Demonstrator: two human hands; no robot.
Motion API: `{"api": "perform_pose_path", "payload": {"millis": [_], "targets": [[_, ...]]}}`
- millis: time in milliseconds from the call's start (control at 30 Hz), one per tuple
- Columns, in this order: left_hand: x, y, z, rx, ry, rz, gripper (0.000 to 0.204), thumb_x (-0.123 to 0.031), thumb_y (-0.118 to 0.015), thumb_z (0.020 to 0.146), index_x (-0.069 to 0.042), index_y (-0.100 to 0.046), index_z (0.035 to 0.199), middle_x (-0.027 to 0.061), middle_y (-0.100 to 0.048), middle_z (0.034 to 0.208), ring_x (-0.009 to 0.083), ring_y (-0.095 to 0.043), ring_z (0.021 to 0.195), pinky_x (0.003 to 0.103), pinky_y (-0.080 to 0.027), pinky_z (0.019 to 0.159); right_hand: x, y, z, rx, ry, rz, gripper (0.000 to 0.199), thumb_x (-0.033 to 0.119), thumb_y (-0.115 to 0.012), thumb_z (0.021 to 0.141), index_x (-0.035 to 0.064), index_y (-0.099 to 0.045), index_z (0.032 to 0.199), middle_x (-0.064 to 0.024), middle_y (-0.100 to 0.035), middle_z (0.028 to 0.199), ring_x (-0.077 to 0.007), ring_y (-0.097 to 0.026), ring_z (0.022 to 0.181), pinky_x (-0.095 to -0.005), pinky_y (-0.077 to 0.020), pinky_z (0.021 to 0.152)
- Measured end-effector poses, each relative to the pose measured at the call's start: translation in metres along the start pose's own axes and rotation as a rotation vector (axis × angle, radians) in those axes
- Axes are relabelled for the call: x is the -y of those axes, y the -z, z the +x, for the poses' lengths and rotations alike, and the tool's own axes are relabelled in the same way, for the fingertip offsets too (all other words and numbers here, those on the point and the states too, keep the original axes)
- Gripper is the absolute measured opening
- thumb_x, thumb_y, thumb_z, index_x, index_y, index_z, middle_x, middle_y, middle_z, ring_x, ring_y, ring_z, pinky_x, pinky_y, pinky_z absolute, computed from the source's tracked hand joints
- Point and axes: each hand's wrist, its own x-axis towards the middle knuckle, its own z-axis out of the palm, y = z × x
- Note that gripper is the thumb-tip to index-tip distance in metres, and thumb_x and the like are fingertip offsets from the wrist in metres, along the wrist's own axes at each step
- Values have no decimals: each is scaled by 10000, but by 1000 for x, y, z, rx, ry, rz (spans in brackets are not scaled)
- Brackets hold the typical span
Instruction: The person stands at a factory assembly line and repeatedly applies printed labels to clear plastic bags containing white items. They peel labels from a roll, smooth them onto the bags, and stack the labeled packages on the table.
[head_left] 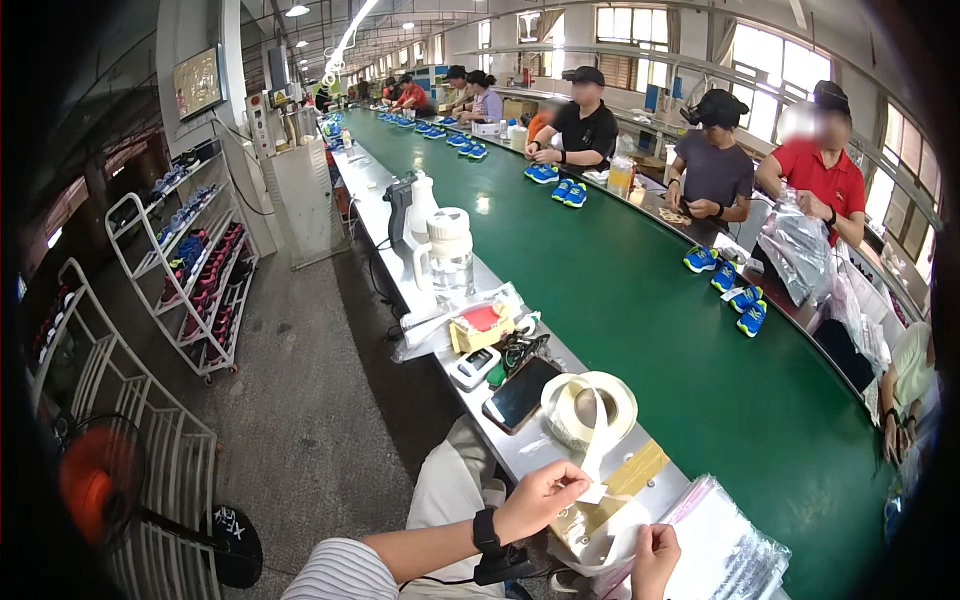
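A roll of white labels [618, 402] lies flat on the metal ledge in front of me, its loose strip [597, 445] running toward me. My left hand [545, 500], wearing a black wristband, pinches the strip with thumb and fingertips beside a small white label [593, 494]. Lower right, my right hand [655, 556] is closed with its fingertips together at the curled white strip [612, 545]; what exactly lies between those fingers is hidden. Right under and beside it is a stack of clear plastic bags [725, 545] with a pink edge.
Along the ledge stand a phone [522, 394], a white handheld device [475, 368], a yellow box [482, 328], a clear jug [450, 255] and a white bottle [421, 205]. Beyond runs a green conveyor belt [560, 290] carrying blue shoes [752, 318]. Several people work across it. Shoe racks [190, 270] stand left.
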Motion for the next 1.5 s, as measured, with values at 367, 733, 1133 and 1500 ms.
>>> {"api": "perform_pose_path", "payload": {"millis": [367,733,1133,1500], "targets": [[19,-44,5,671,-479,858,530,-411,-633,879,17,-568,1184,183,-519,1291,323,-517,1169,410,-432,974,-20,46,-5,-141,45,-249,183,146,-575,954,-22,-632,1000,-161,-659,862,-233,-601,740,-331,-500,672],[79,-82,18,1052,-581,1018,857,-619,-671,737,-40,-500,1345,112,-421,1469,299,-326,1388,551,-308,1069,-53,66,-19,-237,-60,-554,247,251,-614,904,9,-646,946,-180,-666,836,-335,-631,743,-403,-500,700],[88,-79,19,1107,-488,993,766,-574,-614,809,-26,-500,1332,153,-391,1476,292,-306,1397,552,-299,1066,-48,66,-17,-165,-76,-738,273,300,-627,868,29,-640,902,-164,-666,809,-354,-634,743,-420,-508,697],[108,-74,9,1019,-475,948,925,-617,-629,787,-24,-357,1442,180,-266,1547,332,-230,1437,593,-208,1118,-75,51,-9,-67,40,-799,370,381,-670,852,21,-584,880,-207,-627,814,-404,-591,752,-473,-468,675]]}}
